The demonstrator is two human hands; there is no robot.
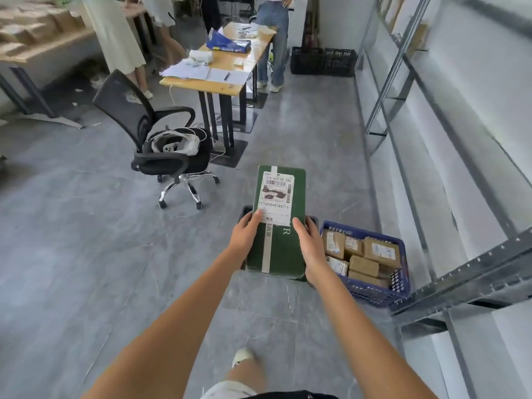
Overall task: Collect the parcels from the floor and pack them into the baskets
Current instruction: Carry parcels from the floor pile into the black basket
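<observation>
Green parcel (283, 197) — office chair (161, 139) beyond

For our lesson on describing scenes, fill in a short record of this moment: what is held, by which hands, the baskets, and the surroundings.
held: green parcel with a white label
hands: left hand and right hand grip its two sides
basket beside: blue basket, holding brown parcels
basket below: dark basket, mostly hidden under the green parcel
surroundings: office chair, wooden desk, metal shelving
</observation>
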